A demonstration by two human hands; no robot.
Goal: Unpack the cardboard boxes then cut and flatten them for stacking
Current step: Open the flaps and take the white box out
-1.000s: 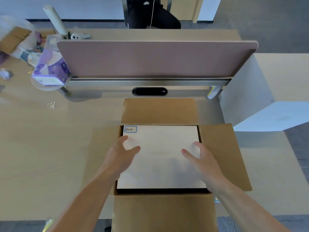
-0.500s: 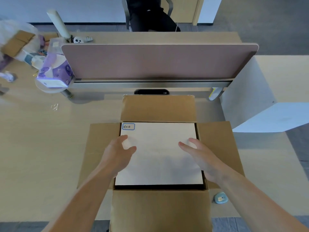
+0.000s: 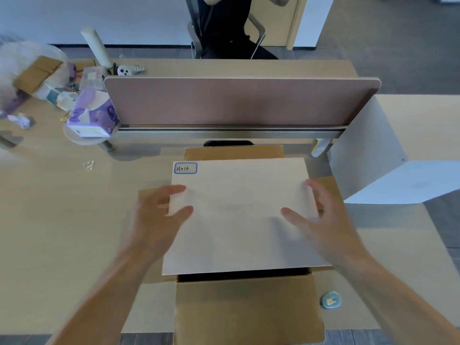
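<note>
white board (image 3: 236, 235) has risen from cardboard box (image 3: 249, 312); left hand (image 3: 155, 220), right hand (image 3: 326, 220) grip its side edges.

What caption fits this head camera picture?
The left hand and right hand hold a pale board above the open cardboard box.

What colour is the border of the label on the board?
Blue; the label shows best in the head view.

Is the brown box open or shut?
Open. The box has its flaps spread outward, and the left hand and right hand hold a white board over its dark opening.
</note>
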